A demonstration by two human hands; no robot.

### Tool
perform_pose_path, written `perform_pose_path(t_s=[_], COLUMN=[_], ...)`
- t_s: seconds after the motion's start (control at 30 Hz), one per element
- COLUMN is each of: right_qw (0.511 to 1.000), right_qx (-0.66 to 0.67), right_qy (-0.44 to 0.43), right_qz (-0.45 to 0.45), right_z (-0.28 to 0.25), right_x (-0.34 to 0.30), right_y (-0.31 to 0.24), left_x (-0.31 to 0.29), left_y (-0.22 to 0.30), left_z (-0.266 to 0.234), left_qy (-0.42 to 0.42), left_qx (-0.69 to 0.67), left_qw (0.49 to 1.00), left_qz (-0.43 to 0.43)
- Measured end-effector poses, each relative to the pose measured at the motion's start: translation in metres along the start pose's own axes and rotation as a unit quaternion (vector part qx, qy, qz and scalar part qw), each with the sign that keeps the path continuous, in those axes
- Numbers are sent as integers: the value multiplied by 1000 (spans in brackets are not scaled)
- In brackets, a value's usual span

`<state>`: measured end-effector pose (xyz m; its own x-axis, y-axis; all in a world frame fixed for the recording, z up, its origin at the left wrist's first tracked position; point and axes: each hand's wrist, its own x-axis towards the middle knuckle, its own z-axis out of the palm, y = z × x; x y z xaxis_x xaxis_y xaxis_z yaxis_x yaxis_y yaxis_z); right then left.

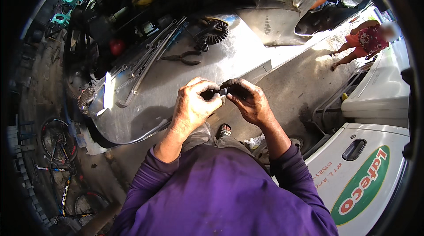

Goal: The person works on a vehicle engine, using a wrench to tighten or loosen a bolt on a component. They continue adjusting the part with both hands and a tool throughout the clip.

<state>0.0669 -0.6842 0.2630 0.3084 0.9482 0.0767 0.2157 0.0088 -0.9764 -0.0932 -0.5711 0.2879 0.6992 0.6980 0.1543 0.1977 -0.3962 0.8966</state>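
Note:
Both hands meet in front of my body, over the near edge of a shiny metal panel (194, 77). My left hand (192, 103) pinches a small grey piece (223, 91), which looks like metal; its exact kind is too small to make out. From the other side my right hand (248, 99) closes its thumb and fingers on the same piece. The fingertips are blackened and partly hide it. On the panel beyond lie pliers (183, 58) with dark handles, several wrenches (148, 52), a long bent bar (137, 88) and a black coiled cord (214, 35).
At the right stand a white vehicle door (331, 156) with a green oval and another white panel (380, 90). A person (369, 39) walks at the upper right. A bicycle (57, 156) lies at the left. A wheel (263, 150) sits on the floor near my right forearm.

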Motion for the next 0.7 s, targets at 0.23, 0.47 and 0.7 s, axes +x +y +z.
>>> perform_pose_path(t_s=[0.23,0.47,0.7], right_qw=[999,998,992], right_qx=[-15,-36,-59], right_qy=[7,26,-3], right_qz=[30,-39,-109], right_z=[-9,1,5], right_x=[-15,-20,-24], right_y=[-21,-5,2], left_x=[3,-5,-9], left_y=[-3,-3,-13], left_z=[0,-2,-3], left_qy=[-37,-63,-120], left_qx=[-86,-76,-171], left_qw=[995,993,964], left_qz=[18,-61,-162])
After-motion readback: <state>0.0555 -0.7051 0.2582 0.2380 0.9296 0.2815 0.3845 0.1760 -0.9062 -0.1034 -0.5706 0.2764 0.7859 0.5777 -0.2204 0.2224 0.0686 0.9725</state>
